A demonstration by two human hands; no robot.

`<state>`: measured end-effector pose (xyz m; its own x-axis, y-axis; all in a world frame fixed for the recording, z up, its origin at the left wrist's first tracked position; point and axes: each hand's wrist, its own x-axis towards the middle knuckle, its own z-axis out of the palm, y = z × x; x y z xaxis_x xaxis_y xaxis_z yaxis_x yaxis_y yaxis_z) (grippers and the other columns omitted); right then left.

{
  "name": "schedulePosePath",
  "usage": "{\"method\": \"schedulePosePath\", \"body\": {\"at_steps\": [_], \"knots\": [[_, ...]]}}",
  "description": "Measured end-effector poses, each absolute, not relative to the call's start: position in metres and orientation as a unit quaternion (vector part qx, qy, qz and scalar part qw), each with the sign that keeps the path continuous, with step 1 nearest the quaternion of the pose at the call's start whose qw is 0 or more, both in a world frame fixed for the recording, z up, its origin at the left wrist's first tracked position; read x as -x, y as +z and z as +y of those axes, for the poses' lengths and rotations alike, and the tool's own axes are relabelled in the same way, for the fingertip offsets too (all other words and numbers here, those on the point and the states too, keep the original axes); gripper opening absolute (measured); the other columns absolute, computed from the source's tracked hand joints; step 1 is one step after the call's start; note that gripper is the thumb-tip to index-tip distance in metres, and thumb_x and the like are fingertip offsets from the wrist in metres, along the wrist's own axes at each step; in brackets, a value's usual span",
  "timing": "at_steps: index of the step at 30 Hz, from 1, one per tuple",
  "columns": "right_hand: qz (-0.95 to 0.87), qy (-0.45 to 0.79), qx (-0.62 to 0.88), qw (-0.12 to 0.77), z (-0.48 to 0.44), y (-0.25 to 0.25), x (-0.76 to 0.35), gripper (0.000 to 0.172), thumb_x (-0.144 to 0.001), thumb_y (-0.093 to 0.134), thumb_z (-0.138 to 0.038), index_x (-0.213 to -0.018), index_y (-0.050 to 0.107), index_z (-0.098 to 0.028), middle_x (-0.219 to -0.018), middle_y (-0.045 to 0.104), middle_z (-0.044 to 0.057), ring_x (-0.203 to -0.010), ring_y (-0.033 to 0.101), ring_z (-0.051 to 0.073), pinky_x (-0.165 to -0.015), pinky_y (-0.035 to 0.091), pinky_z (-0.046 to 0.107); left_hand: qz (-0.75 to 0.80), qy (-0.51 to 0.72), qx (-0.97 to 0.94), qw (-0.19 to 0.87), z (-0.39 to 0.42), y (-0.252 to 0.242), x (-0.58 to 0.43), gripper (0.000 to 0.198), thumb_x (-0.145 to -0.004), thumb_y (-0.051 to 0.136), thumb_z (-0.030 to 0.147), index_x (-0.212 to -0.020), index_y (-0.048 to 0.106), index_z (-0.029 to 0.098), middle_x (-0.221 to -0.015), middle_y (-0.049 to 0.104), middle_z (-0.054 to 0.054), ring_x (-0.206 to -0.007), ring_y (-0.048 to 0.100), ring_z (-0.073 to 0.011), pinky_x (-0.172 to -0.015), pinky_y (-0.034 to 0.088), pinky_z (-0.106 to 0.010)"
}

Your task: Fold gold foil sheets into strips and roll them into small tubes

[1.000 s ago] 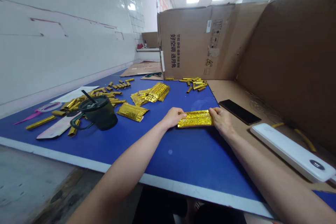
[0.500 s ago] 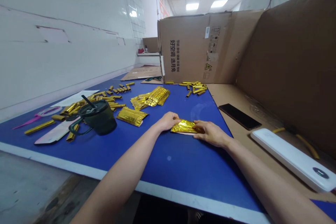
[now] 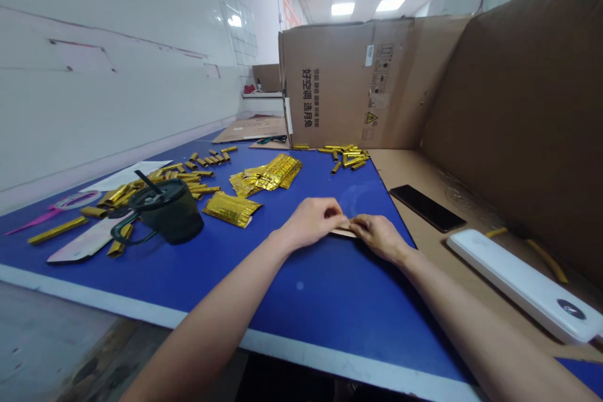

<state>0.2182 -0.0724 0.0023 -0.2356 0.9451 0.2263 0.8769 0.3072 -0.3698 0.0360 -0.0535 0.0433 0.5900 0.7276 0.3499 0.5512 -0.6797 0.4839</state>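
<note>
Currently between the hands: a small brown paper piece, mostly covered by fingers, low over the blue tabletop near its right side.
Left hand: the left hand is curled, its thumb and fingertips pinching the left part of the paper piece.
Right hand: the right hand pinches the other end, its fingertips just beside those of the left.
Nearest foil: a flat gold foil packet lies alone on the tabletop, left of the left hand.
Foil pile: beyond that, several gold foil sheets overlap in a loose heap.
Gold tubes: one cluster of short tubes sits at the far edge by the cardboard box; more tubes are scattered over the left side.
Cup: a dark green lidded cup with a black straw stands upright among the left-hand tubes, its handle toward the near left.
Around the cup: a pale flat slab, a white paper sheet and a pink item with a pale ring, too unclear to name.
Right side: a black smartphone and a white device with a round dark dial rest on brown cardboard.
Behind: a printed cardboard box stands upright.
</note>
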Motion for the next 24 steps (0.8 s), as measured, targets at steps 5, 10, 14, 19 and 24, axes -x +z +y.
{"method": "schedulePosePath", "body": {"at_steps": [5,10,14,19,24], "knots": [[-0.759,0.085,0.599,0.241,-0.068,0.000,-0.220,0.028,-0.080,0.037,-0.032,-0.071,0.060,-0.020,-0.064,0.061,0.001,-0.059,0.052,0.013,-0.052,0.033,0.021,0.346,0.097,-0.930,0.077,-0.047,0.023,-0.036,0.027,-0.068,0.055,0.034,-0.092,0.059,0.022,-0.093,0.058,-0.004,-0.085,0.052,-0.0200,-0.071,0.038,-0.027],[-0.712,0.080,0.622,0.315,-0.063,-0.003,-0.227,0.024,-0.078,0.040,-0.033,-0.079,0.059,-0.019,-0.073,0.062,0.002,-0.066,0.054,0.015,-0.059,0.037,0.023,0.355,0.087,-0.931,0.012,-0.036,0.007,-0.034,0.020,-0.076,0.044,0.025,-0.089,0.059,0.021,-0.091,0.054,-0.005,-0.089,0.050,-0.0196,-0.076,0.038,-0.029],[-0.660,0.048,0.662,0.351,-0.063,0.002,-0.231,0.023,-0.075,0.045,-0.033,-0.088,0.055,-0.018,-0.081,0.062,0.004,-0.073,0.055,0.017,-0.064,0.037,0.025,0.358,0.098,-0.929,0.007,-0.033,0.005,-0.035,0.020,-0.075,0.046,0.028,-0.089,0.057,0.020,-0.093,0.054,-0.006,-0.090,0.050,-0.0200,-0.077,0.038,-0.029],[-0.611,-0.026,0.698,0.372,-0.072,0.016,-0.231,0.025,-0.075,0.043,-0.043,-0.077,0.052,-0.019,-0.065,0.057,0.002,-0.060,0.051,0.016,-0.054,0.034,0.025,0.365,0.108,-0.924,0.029,-0.031,0.006,-0.035,0.027,-0.074,0.047,0.031,-0.098,0.054,0.020,-0.098,0.055,-0.006,-0.093,0.049,-0.0205,-0.077,0.039,-0.030],[-0.798,-0.003,0.563,0.216,-0.082,0.017,-0.215,0.024,-0.078,0.042,-0.040,-0.069,0.056,-0.021,-0.071,0.058,0.001,-0.065,0.052,0.014,-0.057,0.034,0.023,0.371,0.118,-0.919,0.069,-0.033,0.009,-0.035,0.033,-0.074,0.048,0.030,-0.105,0.050,0.020,-0.106,0.054,-0.005,-0.097,0.049,-0.0203,-0.080,0.038,-0.029]]}}
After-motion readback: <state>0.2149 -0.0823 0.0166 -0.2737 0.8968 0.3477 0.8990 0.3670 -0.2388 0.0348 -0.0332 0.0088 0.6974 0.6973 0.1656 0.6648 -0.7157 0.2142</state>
